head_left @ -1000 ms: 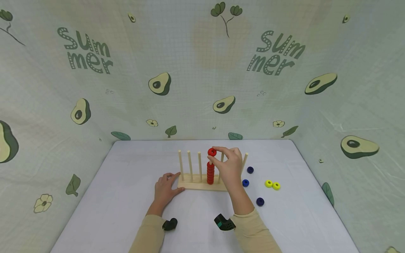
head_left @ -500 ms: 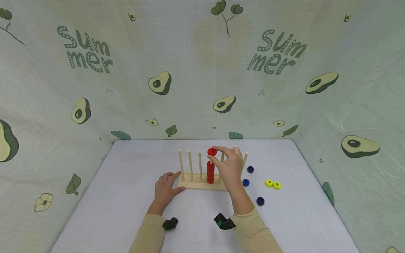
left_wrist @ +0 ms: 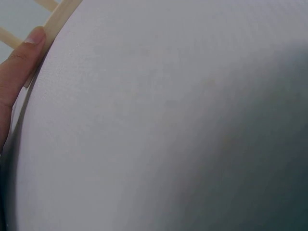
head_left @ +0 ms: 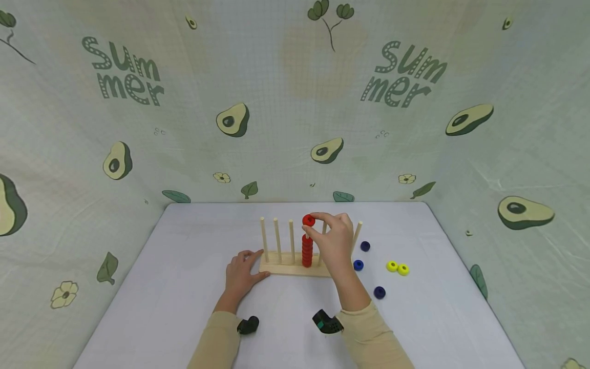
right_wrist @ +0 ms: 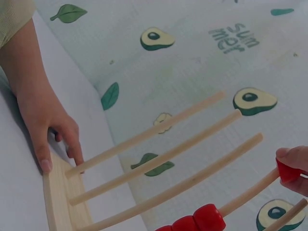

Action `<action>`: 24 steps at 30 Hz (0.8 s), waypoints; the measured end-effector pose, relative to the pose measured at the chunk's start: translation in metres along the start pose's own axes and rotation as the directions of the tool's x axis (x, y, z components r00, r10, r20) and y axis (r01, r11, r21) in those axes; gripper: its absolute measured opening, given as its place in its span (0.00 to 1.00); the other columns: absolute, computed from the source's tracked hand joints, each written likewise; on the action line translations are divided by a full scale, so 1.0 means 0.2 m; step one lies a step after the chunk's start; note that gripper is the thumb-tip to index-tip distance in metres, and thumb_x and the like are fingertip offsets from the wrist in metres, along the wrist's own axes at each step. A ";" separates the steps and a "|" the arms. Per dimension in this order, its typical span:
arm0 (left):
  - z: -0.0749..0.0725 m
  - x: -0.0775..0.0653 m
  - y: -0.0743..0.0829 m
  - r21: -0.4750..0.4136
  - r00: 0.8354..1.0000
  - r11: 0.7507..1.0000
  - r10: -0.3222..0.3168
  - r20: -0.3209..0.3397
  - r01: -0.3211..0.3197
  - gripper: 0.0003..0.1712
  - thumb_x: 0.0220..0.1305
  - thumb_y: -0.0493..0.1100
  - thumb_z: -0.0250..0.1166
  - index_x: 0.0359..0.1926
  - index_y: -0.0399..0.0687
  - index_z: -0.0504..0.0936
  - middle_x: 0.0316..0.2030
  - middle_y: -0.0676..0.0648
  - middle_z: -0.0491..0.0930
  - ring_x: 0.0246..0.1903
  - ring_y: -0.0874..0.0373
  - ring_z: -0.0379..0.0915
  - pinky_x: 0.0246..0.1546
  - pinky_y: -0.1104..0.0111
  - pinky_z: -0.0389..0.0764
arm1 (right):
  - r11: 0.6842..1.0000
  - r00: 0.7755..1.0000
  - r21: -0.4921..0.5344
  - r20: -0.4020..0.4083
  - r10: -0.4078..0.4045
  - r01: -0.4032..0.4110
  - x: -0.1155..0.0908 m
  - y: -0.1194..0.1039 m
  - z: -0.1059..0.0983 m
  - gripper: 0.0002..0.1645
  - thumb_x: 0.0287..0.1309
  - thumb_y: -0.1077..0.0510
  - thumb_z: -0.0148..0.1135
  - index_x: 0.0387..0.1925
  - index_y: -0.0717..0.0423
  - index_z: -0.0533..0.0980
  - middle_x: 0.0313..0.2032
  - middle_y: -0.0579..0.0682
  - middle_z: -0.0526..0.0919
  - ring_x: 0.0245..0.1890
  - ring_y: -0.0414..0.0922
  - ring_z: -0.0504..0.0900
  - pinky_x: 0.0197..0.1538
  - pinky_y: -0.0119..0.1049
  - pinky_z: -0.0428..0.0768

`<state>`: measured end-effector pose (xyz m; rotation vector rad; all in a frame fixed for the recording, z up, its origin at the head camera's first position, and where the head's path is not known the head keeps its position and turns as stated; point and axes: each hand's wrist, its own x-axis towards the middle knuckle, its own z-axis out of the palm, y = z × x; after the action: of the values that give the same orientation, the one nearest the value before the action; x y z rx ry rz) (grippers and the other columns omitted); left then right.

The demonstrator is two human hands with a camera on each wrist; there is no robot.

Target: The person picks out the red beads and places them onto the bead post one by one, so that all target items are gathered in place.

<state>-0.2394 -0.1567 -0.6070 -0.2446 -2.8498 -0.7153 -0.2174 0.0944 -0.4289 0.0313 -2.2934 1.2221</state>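
Note:
A wooden peg stand (head_left: 295, 270) sits on the table with several upright pegs. On one middle peg is a stack of red rings (head_left: 307, 251). My right hand (head_left: 337, 245) pinches another red ring (head_left: 308, 220) between thumb and forefinger at the top of that peg. In the right wrist view this red ring (right_wrist: 286, 172) meets the peg's end; whether the peg enters its hole I cannot tell. My left hand (head_left: 239, 275) grips the stand's left end, thumb in front and fingers behind. The left wrist view shows only its thumb (left_wrist: 26, 55) on the base. My right hand hides part of the stand's right side.
Right of the stand lie a blue ring (head_left: 358, 265), two dark blue rings, one farther back (head_left: 365, 246) and one nearer (head_left: 379, 292), and a pair of yellow rings (head_left: 392, 266). A patterned cloth (head_left: 272, 77) hangs behind and beside the white table (head_left: 193, 230).

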 end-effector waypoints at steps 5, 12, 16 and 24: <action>0.00 0.00 0.00 0.002 1.000 1.000 -0.002 -0.001 0.002 0.42 0.50 0.63 0.73 0.66 0.58 0.73 0.56 0.42 0.69 0.48 0.45 0.67 0.44 0.53 0.67 | 1.000 1.000 -0.002 0.008 0.012 -0.012 0.00 -0.01 0.00 0.19 0.45 0.52 0.79 0.41 0.50 0.86 0.32 0.58 0.74 0.36 0.46 0.64 0.30 0.40 0.63; 0.01 0.00 0.00 -0.003 1.000 1.000 0.005 -0.005 -0.005 0.42 0.49 0.63 0.73 0.65 0.58 0.74 0.56 0.42 0.70 0.47 0.45 0.67 0.44 0.52 0.67 | 1.000 1.000 -0.013 -0.015 -0.017 0.017 0.00 -0.01 0.00 0.19 0.43 0.53 0.80 0.40 0.50 0.87 0.29 0.50 0.72 0.35 0.46 0.64 0.29 0.39 0.63; 0.01 0.01 0.00 -0.007 1.000 1.000 -0.013 0.017 0.013 0.43 0.50 0.63 0.73 0.66 0.59 0.73 0.57 0.42 0.69 0.48 0.45 0.67 0.45 0.52 0.66 | 1.000 0.999 -0.018 -0.019 -0.026 0.026 0.00 -0.01 0.00 0.19 0.42 0.53 0.81 0.40 0.51 0.87 0.28 0.51 0.73 0.34 0.46 0.64 0.29 0.39 0.63; 0.01 0.01 -0.01 -0.006 0.999 1.000 -0.022 0.024 0.022 0.43 0.50 0.63 0.73 0.67 0.59 0.72 0.57 0.42 0.68 0.49 0.45 0.66 0.45 0.52 0.66 | 0.999 1.000 -0.036 -0.016 -0.022 0.022 0.00 -0.01 0.00 0.19 0.42 0.53 0.81 0.40 0.50 0.87 0.27 0.46 0.72 0.35 0.45 0.64 0.29 0.39 0.63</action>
<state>-0.2418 -0.1569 -0.6092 -0.2244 -2.8774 -0.7310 -0.2177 0.0931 -0.4271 0.0332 -2.2938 1.1663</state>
